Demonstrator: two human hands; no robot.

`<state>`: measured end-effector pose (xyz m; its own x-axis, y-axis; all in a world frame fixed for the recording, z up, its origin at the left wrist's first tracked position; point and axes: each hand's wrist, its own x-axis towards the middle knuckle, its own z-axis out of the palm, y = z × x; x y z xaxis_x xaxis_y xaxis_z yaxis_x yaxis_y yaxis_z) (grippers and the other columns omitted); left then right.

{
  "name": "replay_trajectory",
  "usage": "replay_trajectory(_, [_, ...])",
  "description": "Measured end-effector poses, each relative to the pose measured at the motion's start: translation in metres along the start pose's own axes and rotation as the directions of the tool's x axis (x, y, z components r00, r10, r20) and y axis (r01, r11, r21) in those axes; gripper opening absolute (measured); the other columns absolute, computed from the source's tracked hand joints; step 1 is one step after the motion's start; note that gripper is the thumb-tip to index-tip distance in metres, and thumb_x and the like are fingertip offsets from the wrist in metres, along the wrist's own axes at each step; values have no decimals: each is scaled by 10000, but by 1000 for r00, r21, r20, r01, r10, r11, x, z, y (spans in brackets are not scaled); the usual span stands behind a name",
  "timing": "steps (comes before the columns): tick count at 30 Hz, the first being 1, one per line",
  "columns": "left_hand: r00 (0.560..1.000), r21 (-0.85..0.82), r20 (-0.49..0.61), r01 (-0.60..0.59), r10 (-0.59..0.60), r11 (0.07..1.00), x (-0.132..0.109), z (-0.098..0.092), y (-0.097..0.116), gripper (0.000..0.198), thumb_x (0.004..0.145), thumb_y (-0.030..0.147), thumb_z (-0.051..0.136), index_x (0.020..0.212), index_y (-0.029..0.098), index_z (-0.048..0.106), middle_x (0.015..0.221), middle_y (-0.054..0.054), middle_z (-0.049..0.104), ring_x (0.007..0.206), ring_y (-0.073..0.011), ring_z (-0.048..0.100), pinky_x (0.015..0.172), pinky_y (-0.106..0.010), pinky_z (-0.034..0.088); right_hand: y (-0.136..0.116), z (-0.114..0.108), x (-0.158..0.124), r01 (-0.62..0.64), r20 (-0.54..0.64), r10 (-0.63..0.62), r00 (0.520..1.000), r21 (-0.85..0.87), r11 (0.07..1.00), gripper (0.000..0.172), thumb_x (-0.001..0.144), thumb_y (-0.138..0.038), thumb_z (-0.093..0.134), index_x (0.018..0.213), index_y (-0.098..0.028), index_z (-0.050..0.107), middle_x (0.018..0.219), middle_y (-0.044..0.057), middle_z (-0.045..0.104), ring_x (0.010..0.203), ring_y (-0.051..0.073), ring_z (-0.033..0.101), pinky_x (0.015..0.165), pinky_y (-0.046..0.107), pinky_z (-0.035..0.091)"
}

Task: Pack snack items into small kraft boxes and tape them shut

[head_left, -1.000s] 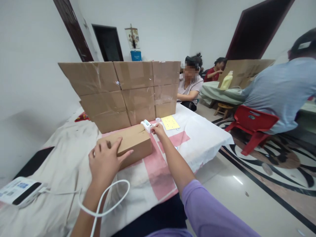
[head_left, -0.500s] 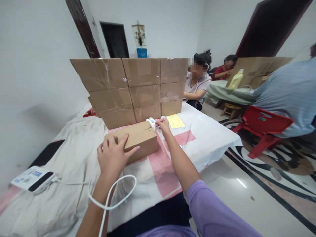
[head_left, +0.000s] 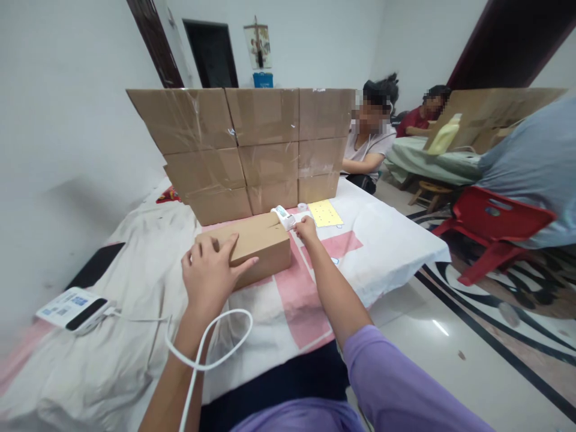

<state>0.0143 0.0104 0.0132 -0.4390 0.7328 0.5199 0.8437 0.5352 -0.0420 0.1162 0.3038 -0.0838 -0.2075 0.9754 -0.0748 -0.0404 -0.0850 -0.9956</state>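
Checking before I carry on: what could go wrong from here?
The white cable loops across the left forearm, so a sweep of that arm might snag it and tug the white device it plugs into.

The white printed object sits at the right end of the cardboard box, beside or in the right grip (unclear), and could slip.

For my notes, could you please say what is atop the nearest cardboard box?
The left hand rests on the box, hiding the surface beneath. Whether the white item at its right corner rests atop is unclear.
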Motion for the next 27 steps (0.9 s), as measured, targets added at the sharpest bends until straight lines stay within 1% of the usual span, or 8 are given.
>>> replay_trajectory(3, [1000,-6,-3,1,-1,1000,-1,-1,1,683,857,726,526,1388,302,599,1252,-164,540,1158,-341,496,998,-455,355,-16,1,-8,-6,36,4,999,47,999,397,630,-74,630,774,-260,310,534,-76,574,350,81,415,357,175,186])
replay_trajectory(8, [1000,-6,-4,6,-6,1000,0,1,2,680,845,735,540,1376,315,607,1240,-164,558,1151,-341,507,976,-449,368,-56,2,-39,120,156,-145,977,159,980,359,710,-188,665,795,-250,321,719,-36,700,390,51,472,366,156,234])
replay_trajectory(10, [1000,-15,-10,6,-6,1000,0,0,5,681,846,737,536,1373,313,611,1219,-167,572,1150,-341,513,971,-447,372,-73,1,-55,170,224,-217,950,211,963,373,729,-244,691,803,-251,326,737,-28,713,377,46,458,362,156,237])
replay_trajectory(13, [999,-9,10,49,-49,999,-2,-4,13,700,858,735,508,1391,291,600,1158,-184,587,1106,-349,538,949,-452,384,-96,1,-78,235,343,-332,879,294,926,394,727,-263,728,810,-254,343,714,-18,714,353,48,448,352,153,238])
replay_trajectory(15, [995,8,51,82,-83,997,-4,-8,19,698,873,712,496,1436,303,554,1125,-188,592,1071,-356,560,925,-454,396,-110,4,-92,251,408,-348,844,274,929,391,731,-237,740,813,-254,358,689,-15,708,336,58,452,345,154,252])
replay_trajectory(19, [988,23,109,104,-106,994,-9,-16,29,629,906,655,485,1469,373,495,1223,-193,584,1182,-364,563,975,-447,400,-133,19,-113,223,469,-160,869,-81,971,373,726,-113,735,798,-242,393,591,-15,684,291,76,438,320,165,271])
replay_trajectory(22, [976,32,136,167,-170,985,-9,-20,38,599,891,629,543,1420,349,555,1293,-206,583,1266,-388,537,1030,-470,389,-146,31,-117,186,488,33,872,-393,900,276,747,-64,699,729,-203,461,478,-20,611,303,71,428,318,165,263])
replay_trajectory(27, [944,50,193,263,-268,963,-4,-23,60,588,904,544,578,1410,243,572,1395,-290,550,1320,-476,513,1039,-559,395,-168,47,-106,118,410,185,893,-610,783,205,769,-68,723,651,-129,567,411,1,531,334,65,415,345,177,285])
